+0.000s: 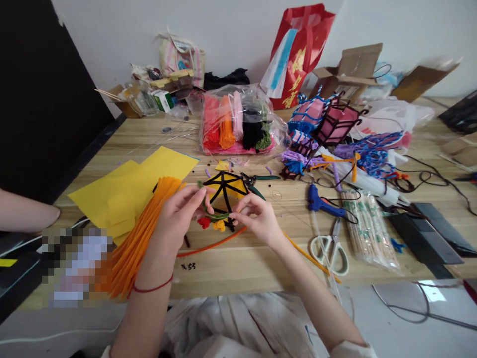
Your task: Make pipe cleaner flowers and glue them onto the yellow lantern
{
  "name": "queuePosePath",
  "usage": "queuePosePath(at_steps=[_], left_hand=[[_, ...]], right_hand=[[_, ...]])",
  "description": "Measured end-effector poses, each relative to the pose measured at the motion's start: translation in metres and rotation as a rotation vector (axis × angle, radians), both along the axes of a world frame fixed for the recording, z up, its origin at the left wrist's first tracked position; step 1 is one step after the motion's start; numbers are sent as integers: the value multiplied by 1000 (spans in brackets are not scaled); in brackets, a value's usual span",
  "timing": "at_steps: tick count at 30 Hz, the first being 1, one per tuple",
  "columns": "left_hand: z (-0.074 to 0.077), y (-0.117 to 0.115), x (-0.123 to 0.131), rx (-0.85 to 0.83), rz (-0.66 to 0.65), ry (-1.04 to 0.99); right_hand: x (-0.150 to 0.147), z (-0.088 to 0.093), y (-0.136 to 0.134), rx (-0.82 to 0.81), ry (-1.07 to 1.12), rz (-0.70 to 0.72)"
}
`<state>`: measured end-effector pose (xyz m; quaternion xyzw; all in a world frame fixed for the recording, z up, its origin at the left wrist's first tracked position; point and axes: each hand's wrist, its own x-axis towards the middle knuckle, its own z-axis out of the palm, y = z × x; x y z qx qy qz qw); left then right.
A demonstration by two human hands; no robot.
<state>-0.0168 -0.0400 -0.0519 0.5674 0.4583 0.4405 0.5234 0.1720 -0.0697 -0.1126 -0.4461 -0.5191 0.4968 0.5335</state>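
Observation:
Between both hands is a curved green pipe cleaner [216, 217]. My left hand [184, 206] pinches its upper left end, and my right hand [257, 216] pinches the other end at the right. A small red flower [203, 223] and a yellow flower [219, 226] hang just below the green strand; whether they are fixed to it I cannot tell. Right behind my fingers sits a lantern-like frame [223, 183] of black pipe cleaners with yellow panels, partly hidden by the hands. An orange pipe cleaner [212, 244] lies on the table beneath them.
Orange pipe cleaners [149, 233] and yellow sheets [164, 166] lie left. Green-handled pliers [266, 177] are behind my right hand. A blue glue gun [324, 203], scissors [331, 251] and packed sticks [368, 228] lie right. Another person's arm [28, 211] reaches in at left.

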Motion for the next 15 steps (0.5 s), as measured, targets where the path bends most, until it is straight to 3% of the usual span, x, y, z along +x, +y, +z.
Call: queuePosePath(at_steps=[4,6,11,15], left_hand=[[2,9,-5,18,-300,371],[5,11,-3,21,-348,519],[13,7,13,150,-213,745],[7,5,27,282,-101,828]], right_hand=[[1,-2,-2,36,-59,13],[2,-4,-2,46,-63,19],[1,-6,-3,68,-70,34],[0,-5,-2,76,-45,23]])
